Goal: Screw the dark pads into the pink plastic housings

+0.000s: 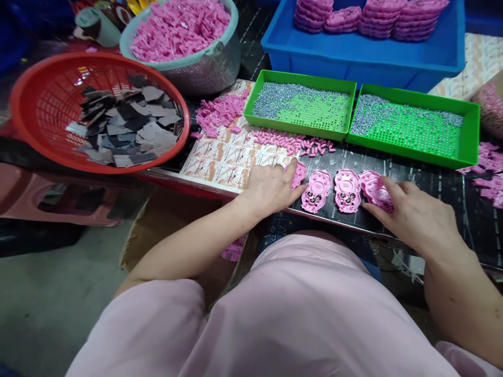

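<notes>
- Head view: we see four ridged, wavy-edged pink casings (316,187) along the worktop's (432,178) front edge; silvery domes (313,198) dot the middle two.
- Our left hand (271,186) spreads thumb and forefinger at the leftmost casing (300,174); we cannot tell whether they pinch it.
- Our right hand's grip (424,217) pinches the tilted rightmost casing (375,191).
- Green trays (301,129) hold silvery bits (271,100), the red basket (39,131) grey flat pieces (133,120), the teal basket (214,70) pink parts (181,29), the blue bin (361,60) stacked pink shells (381,20).

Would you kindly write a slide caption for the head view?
Left hand and right hand at the ends of a row of four pink pieces, two green trays of metal bits beyond.
</notes>
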The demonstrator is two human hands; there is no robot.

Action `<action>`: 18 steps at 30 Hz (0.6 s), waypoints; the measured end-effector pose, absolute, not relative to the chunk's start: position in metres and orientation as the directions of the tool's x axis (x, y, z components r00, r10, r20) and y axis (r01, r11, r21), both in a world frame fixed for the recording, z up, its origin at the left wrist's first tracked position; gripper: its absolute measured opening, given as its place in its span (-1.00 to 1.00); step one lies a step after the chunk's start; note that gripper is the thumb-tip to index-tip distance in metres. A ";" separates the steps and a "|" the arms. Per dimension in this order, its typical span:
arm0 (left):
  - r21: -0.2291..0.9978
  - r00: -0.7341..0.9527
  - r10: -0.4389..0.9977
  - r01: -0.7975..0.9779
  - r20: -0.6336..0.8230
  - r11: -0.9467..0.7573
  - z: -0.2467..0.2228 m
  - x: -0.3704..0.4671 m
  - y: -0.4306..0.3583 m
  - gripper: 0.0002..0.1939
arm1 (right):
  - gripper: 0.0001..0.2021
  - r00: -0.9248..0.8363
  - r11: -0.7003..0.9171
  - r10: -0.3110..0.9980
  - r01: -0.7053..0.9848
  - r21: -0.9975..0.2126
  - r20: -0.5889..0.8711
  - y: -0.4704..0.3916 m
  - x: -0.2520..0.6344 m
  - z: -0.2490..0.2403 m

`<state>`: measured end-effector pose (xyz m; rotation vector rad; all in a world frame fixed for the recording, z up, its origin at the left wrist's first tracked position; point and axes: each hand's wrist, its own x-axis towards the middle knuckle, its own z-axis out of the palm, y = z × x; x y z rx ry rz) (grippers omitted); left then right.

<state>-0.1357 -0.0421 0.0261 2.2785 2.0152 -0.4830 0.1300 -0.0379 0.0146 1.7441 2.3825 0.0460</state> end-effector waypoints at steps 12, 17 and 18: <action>-0.245 -0.100 0.968 0.969 -0.232 0.041 0.032 -0.180 -0.046 -0.27 | -0.29 0.010 0.013 0.991 0.985 0.171 -0.133 -0.022 0.144 0.028; -0.201 -0.090 0.955 0.979 -0.283 0.033 0.023 -0.185 -0.048 -0.21 | -0.30 0.014 0.011 0.986 0.989 0.149 -0.167 -0.023 0.143 0.019; -0.191 -0.081 0.954 0.981 -0.290 0.025 0.023 -0.184 -0.048 -0.19 | -0.31 0.011 0.016 0.984 0.989 0.147 -0.180 -0.023 0.147 0.018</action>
